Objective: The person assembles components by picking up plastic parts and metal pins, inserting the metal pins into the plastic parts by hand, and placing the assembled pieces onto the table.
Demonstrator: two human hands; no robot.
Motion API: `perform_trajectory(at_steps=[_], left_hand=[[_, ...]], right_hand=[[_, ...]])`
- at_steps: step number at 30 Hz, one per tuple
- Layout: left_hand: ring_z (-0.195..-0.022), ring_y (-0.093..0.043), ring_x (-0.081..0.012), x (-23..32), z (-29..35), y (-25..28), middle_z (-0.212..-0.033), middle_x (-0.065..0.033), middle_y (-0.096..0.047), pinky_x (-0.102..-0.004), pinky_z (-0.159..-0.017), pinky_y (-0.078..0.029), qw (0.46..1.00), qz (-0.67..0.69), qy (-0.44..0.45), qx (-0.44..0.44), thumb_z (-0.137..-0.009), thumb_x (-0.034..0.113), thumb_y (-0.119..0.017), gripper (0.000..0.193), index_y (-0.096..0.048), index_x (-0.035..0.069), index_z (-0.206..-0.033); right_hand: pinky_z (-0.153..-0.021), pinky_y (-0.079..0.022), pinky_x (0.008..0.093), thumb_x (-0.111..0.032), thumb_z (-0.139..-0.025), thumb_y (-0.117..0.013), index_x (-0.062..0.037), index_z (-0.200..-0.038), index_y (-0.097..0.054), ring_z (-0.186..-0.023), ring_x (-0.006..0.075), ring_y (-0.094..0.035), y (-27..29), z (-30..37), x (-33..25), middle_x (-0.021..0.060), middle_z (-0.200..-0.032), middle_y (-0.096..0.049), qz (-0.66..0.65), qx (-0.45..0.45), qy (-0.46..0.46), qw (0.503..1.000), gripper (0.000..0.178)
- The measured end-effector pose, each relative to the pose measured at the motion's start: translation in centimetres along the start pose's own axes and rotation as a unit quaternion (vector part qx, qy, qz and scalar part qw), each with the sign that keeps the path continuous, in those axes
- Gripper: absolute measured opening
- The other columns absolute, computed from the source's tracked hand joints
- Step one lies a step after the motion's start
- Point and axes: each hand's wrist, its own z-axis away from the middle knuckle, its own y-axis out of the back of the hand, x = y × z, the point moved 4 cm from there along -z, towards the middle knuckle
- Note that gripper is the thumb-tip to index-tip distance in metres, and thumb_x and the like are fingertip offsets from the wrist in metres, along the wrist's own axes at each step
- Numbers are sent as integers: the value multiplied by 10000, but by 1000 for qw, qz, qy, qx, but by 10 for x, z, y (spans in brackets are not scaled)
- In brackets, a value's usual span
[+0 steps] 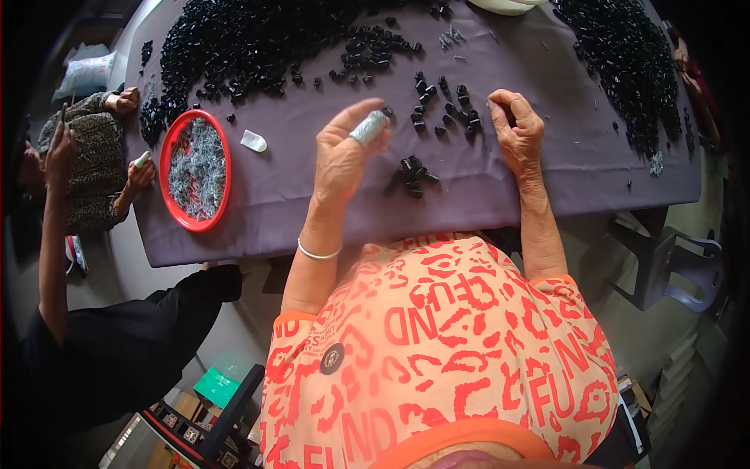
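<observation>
the left hand [341,152] has its thumb and forefinger brought nearly together around a small black piece [387,111], which seems held only at the very tips. a silvery wrap [369,127] covers the digit beside it. the right hand [519,139] is curled, thumb against forefinger with hardly a gap; whether something thin is pinched there, i cannot tell.

since the hold looks shallow and the wrap may be slick, the black piece could slip. it would then likely fall among the loose pieces [473,125] lying between the hands and be hard to pick out from them. nearer the body, a small pile [414,178] sits below and between the two hands; a wrist dropping low could scatter it over the purple cloth [289,211].

farther left lie a white finger cover [254,141] and, near the table's edge, a red basin [200,225] full of grey pins [195,168]. a co-worker's hand [139,175] is just beside that basin, so a careless bump could tip or spill it. beyond, a large black heap [234,47] spreads loosely; reaching into it could send pieces rolling.
</observation>
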Motion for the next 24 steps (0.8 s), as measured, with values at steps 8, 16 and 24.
perform_trajectory(at_steps=[8, 16, 24], left_hand=[[-732, -620, -92, -3, 25, 23, -808, -35, -673, -215, -595, -477, 993, -113, -30, 18, -806, 108, -698, 182, -677, 13, -960], [-818, -661, -172, -27, 35, 14, -939, -91, -665, -237, -621, -532, 983, 162, 84, 16, -864, 61, -601, 208, -613, 8, -1065], [-857, -668, -201, -27, 49, -15, -982, -127, -657, -261, -676, -558, 969, 236, 60, -37, -892, 66, -565, 212, -585, -21, -1085]], right_hand=[[-688, -458, 202, 14, -822, -637, -11, -913, -628, -737, 63, -563, -1, 1, 1, 0, -807, -617, -40, -15, -19, 999, 95], [-703, -459, 199, 5, -827, -651, 9, -920, -631, -770, 54, -568, -25, 17, -67, -1, -827, -619, -154, -139, -62, 976, 96], [-655, -480, 230, 7, -814, -652, 15, -904, -635, -710, 99, -596, -31, 26, -104, 55, -793, -648, -142, -163, 1, 976, 93]])
